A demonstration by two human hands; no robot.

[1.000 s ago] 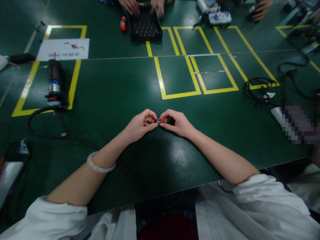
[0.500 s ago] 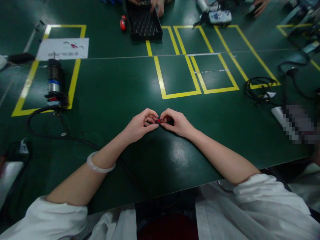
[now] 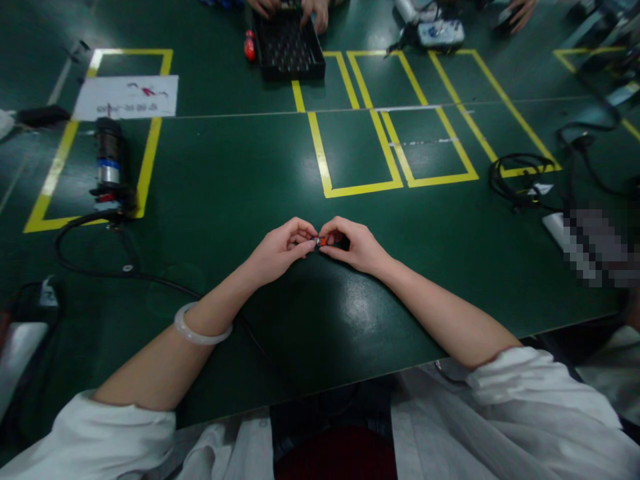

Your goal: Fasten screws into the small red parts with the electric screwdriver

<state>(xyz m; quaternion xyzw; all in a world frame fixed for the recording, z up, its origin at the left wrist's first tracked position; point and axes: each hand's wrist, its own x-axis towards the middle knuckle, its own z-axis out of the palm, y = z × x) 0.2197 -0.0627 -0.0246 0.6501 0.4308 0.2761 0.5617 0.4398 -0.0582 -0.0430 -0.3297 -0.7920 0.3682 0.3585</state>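
Between my fingertips is a small red-and-dark part [image 3: 321, 241] with a light, shiny spot; it is too small to tell its kind. My left hand [image 3: 283, 248] pinches its left end between thumb and fingers. From the other side my right hand [image 3: 353, 245] grips the red end, thumb below and forefinger above. Both hands are close together just over the green table [image 3: 225, 180], and my fingers hide much of the part.
A black cylindrical tool [image 3: 109, 153] with a cable stands at left near a printed sheet [image 3: 127, 97]. Across the table a person's hands [image 3: 315, 12] work at a black tray [image 3: 293, 57], beside a red object [image 3: 249, 45]. A coiled black cable [image 3: 517, 177] lies at right.
The small part has turned between my fingers: more red and a shiny spot now show. My hands have barely moved. Across the table, the other person's hand has shifted at the tray.
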